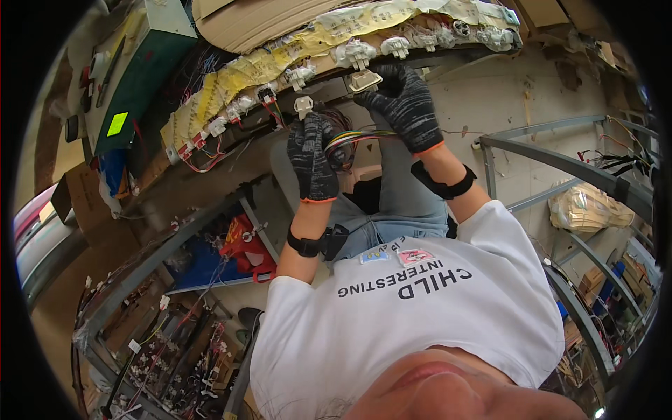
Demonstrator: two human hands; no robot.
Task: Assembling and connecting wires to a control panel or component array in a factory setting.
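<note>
The left hand (pixel 313 159), in a dark striped glove, pinches a small white connector (pixel 303 106) at its fingertips, just near of a long yellow-covered board (pixel 280 59) that bears a row of pale connectors. To its right, the right hand (pixel 409 108), gloved alike, has its fingers bent against a cream connector (pixel 365 81) (whether they grip it, I cannot tell). Coloured wires (pixel 360 135) run between the two hands, above the person's jeans (pixel 413 192). A green box (pixel 143 80) is at far left, a red bag (pixel 246 245) at near left, and a metal frame (pixel 560 157) on the right.
</note>
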